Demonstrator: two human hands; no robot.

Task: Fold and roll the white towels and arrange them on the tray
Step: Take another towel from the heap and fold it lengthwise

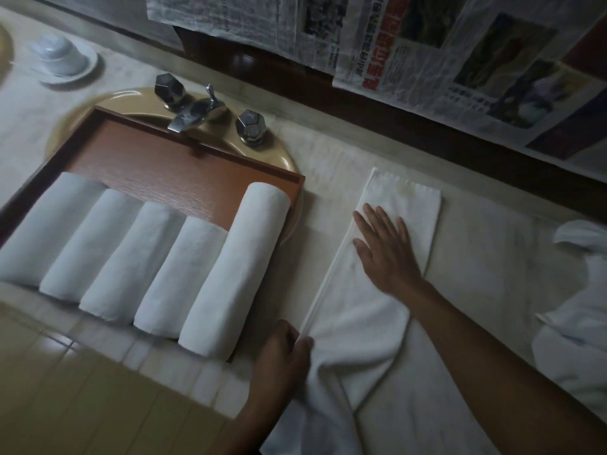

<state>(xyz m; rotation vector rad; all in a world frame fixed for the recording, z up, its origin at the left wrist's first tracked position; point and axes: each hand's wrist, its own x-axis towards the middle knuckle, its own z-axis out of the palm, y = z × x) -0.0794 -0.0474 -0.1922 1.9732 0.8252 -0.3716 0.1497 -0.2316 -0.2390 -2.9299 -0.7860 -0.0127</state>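
Observation:
A brown wooden tray [157, 165] lies over the sink and carries several rolled white towels [230, 274] side by side. To its right, a long folded white towel [361, 316] stretches along the marble counter, its near end hanging over the edge. My right hand [384, 247] presses flat on the towel's far half, fingers straight. My left hand [282, 359] pinches the towel's left edge near the counter's front.
A chrome tap with two knobs [203, 110] stands behind the tray on the tan sink. An upturned white cup on a saucer [62, 60] sits at the far left. More crumpled white towels [581, 316] lie at the right. Newspapers [427, 44] cover the wall.

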